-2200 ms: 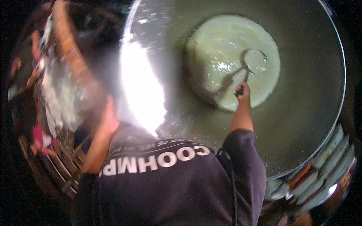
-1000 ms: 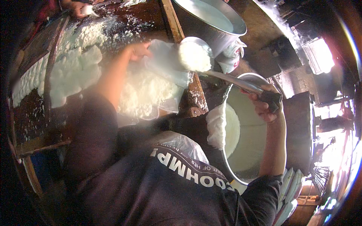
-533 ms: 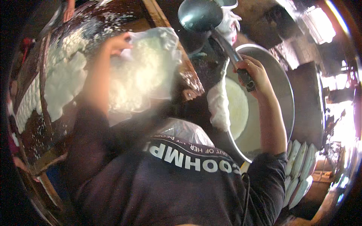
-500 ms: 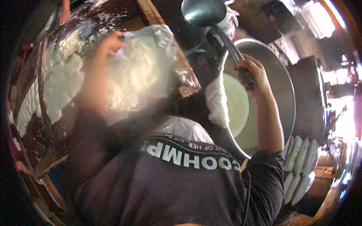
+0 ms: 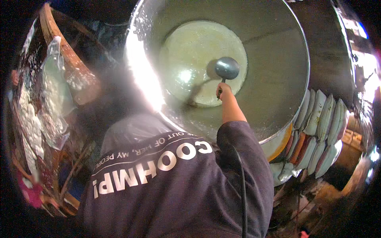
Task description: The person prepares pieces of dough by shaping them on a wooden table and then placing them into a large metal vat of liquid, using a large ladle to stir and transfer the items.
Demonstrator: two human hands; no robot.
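My right hand [image 5: 224, 91] is closed round the handle of a long metal ladle [image 5: 226, 67]. The ladle's dark round head is inside a large steel pot [image 5: 278, 51], over a pale, milky liquid [image 5: 186, 47] that lies in a round pool at the bottom and carries the ladle's shadow. I cannot make out whether the head touches the liquid. My left hand is out of view; the lower middle of the picture is filled by my dark printed shirt.
At left, a plastic bag [image 5: 55, 79] and spread white, lumpy matter [image 5: 29, 131] lie by a wooden beam [image 5: 51, 23], with part of another person's hand [image 5: 15, 77] beyond. Several stacked white sacks [image 5: 325, 115] sit at right, before bright openings.
My view has swung from the white matter on the left to the pot. My right hand has brought the ladle over the liquid. My left hand, earlier at the plastic bag, has left the view.
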